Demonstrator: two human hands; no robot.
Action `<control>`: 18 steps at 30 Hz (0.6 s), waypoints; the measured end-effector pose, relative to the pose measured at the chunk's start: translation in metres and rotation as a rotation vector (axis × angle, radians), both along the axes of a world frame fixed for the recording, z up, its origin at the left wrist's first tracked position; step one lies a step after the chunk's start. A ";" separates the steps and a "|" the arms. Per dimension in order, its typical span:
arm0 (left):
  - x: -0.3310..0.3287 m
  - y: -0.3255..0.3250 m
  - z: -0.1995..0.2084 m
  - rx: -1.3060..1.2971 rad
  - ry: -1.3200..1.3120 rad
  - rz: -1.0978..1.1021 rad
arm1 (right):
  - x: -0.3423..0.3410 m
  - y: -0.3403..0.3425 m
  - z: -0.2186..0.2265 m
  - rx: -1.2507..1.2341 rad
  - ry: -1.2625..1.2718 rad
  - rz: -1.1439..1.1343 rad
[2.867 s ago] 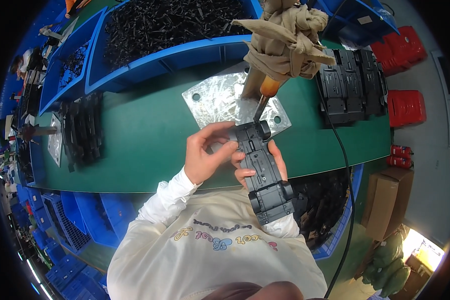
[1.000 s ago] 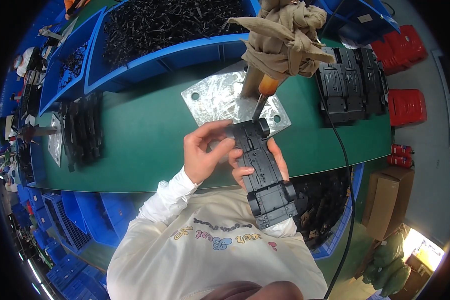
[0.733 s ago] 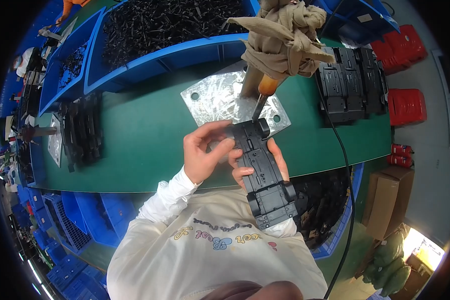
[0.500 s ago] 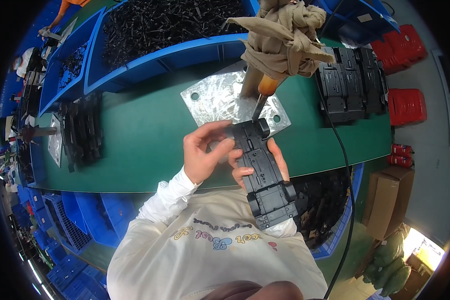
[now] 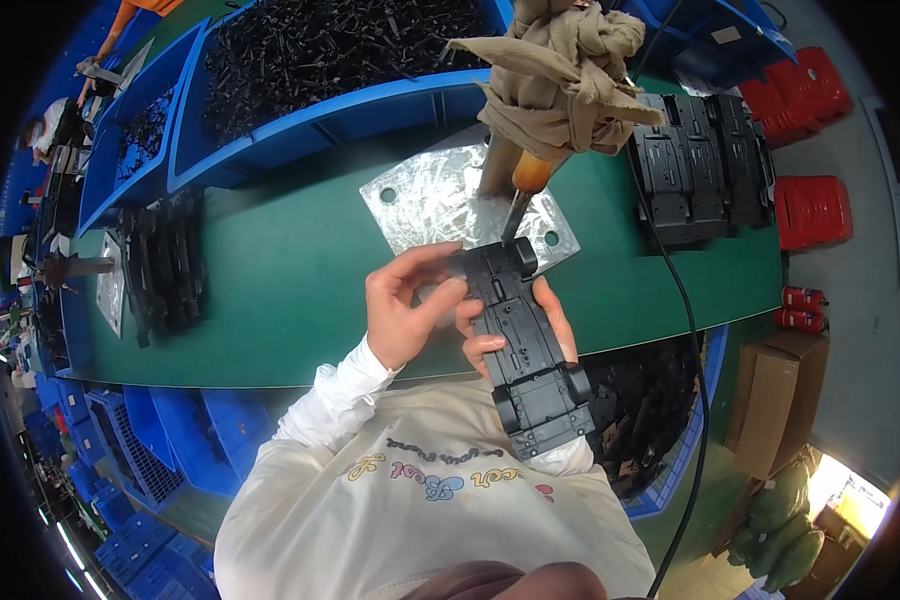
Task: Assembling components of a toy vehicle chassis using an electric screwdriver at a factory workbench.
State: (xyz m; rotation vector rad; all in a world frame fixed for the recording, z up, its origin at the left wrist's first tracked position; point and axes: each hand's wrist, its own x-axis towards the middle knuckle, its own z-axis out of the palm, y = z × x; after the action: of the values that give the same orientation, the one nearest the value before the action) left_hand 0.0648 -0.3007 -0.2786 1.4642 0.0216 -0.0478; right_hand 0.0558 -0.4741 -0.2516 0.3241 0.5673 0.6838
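Note:
A long black plastic car chassis point(image 5: 520, 335) with wheel arches lies tilted in my hands, its far end under a soldering-iron-like tool point(image 5: 530, 180) with an orange handle. The metal tip comes down at the chassis's far end; whether it touches cannot be made out. My right hand point(image 5: 560, 318) grips the chassis from beneath, fingers showing on both sides. At the far left corner my left hand point(image 5: 400, 305) is closed, thumb and fingertips pinched against the chassis edge. Beneath the tool is a scratched metal plate point(image 5: 410, 205). Beige cloth point(image 5: 565, 80) wraps the tool's mount.
A blue bin point(image 5: 320, 110) of small black parts stands at the back. Black chassis stand in groups at right point(image 5: 685, 165) and left point(image 5: 165, 265) on the green table point(image 5: 270, 300). A black cable point(image 5: 692, 330) hangs down the right side. Red stools point(image 5: 812, 212) stand beyond.
My hands and the chassis hold almost the same pose. The whole view has shifted very slightly.

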 end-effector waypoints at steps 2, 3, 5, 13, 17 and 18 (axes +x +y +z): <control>0.000 0.000 0.000 0.006 0.000 -0.004 | 0.000 0.000 0.000 -0.002 -0.002 0.001; 0.000 0.000 0.001 0.006 0.000 -0.004 | 0.000 0.000 -0.001 0.003 -0.003 -0.001; 0.000 0.000 0.001 0.012 -0.007 -0.001 | 0.000 0.000 -0.001 0.008 -0.004 -0.005; 0.000 0.000 0.000 0.004 0.002 0.000 | 0.000 -0.001 -0.003 0.023 -0.002 0.013; 0.000 0.000 0.001 0.010 0.001 0.002 | 0.001 -0.001 -0.002 0.025 -0.003 0.017; 0.000 0.000 0.001 0.009 0.001 0.002 | 0.001 -0.001 -0.002 0.021 -0.004 0.017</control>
State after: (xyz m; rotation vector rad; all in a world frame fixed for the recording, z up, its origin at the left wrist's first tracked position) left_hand 0.0653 -0.3009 -0.2774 1.4735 0.0244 -0.0470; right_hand 0.0568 -0.4750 -0.2537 0.3375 0.5596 0.7073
